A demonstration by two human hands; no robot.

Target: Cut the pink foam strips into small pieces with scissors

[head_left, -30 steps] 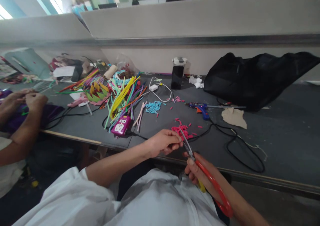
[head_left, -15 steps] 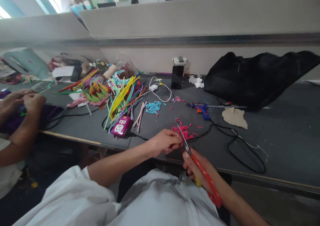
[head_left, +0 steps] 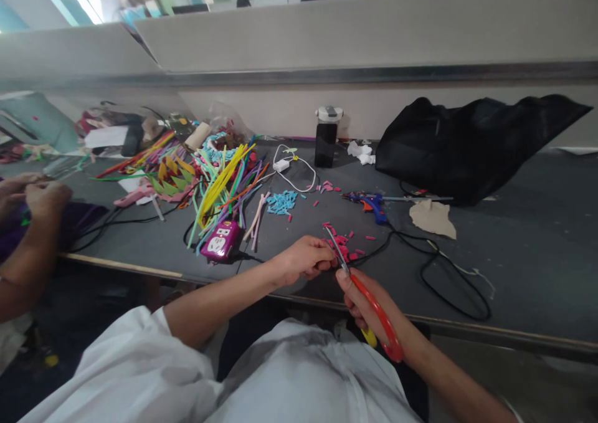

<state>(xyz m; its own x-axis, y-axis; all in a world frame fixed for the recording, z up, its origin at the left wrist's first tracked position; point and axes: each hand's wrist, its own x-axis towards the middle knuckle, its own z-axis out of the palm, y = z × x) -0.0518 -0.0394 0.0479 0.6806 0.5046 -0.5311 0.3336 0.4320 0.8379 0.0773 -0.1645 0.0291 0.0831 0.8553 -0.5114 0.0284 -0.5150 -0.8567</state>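
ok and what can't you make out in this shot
Head view:
anything the left hand pinches: hidden by its curled fingers
yellow handle of the scissors: mostly behind the right hand
purple cloth: cut off by the left edge, partly covered by the co-worker's arm
purple box: small markings, too blurred to read

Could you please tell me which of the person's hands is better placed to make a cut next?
Probably the right hand: it grips the scissors, with the blades beside the fingertips of the left hand, which is pinched closed near the pink pieces; whether it holds one is unclear.
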